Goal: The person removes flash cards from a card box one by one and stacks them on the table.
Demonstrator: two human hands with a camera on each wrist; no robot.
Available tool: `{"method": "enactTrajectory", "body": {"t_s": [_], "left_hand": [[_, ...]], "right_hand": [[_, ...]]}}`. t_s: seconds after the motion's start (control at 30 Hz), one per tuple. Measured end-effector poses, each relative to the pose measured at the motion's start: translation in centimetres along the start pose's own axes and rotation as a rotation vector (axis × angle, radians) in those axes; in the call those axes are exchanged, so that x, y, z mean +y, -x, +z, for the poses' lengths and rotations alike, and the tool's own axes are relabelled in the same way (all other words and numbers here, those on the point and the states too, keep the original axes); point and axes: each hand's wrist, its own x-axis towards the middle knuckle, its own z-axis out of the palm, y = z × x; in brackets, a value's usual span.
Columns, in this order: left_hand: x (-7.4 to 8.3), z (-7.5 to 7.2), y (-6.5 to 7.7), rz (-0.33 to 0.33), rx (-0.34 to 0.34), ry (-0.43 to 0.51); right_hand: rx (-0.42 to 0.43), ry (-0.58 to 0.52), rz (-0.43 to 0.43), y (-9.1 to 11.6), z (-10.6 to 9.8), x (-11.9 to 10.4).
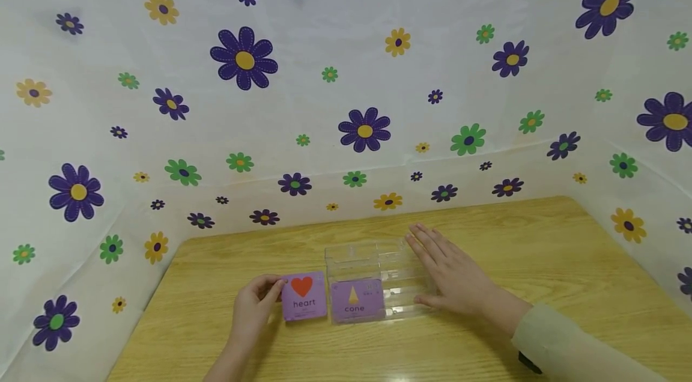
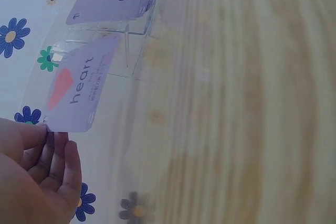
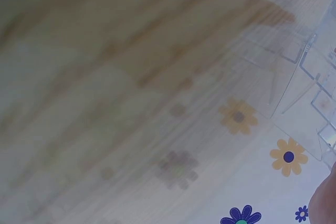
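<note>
My left hand [image 1: 254, 304] pinches the left edge of a purple heart card [image 1: 304, 297] between thumb and fingers. In the left wrist view the same heart card [image 2: 81, 87] reaches out from the fingertips, its red heart and word showing. Just right of it, a purple cone card [image 1: 357, 301] sits in the front left part of a clear plastic rack [image 1: 397, 292] with stepped compartments. My right hand [image 1: 454, 277] lies with its fingers straight along the rack's right side. Only a sliver of the right hand [image 3: 323, 203] shows in the right wrist view, beside the clear rack [image 3: 310, 77].
A wooden table [image 1: 216, 268] carries everything. White cloth [image 1: 303, 93] printed with purple, green and yellow flowers rises behind the table and along both sides. The right sleeve [image 1: 562, 334] is pale, with a dark strap [image 1: 528, 363] under the wrist.
</note>
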Motion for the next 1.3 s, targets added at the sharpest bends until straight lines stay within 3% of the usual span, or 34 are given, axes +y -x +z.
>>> {"method": "enactTrajectory", "body": {"t_s": [0.33,0.73,1.3], "left_hand": [[-0.8,0.1,-0.2,-0.054,-0.006,-0.083],[-1.3,-0.4,-0.3,-0.035,0.006,-0.217],[-1.9,-0.6,-0.7,-0.05,-0.009,-0.252]], "right_hand": [[-0.028,-0.01,0.017,0.1,-0.2,-0.1],[-0.036,-0.028,0.024,0.1,-0.1,0.0],[-0.011,-0.02,0.014,0.1,0.1,0.1]]}}
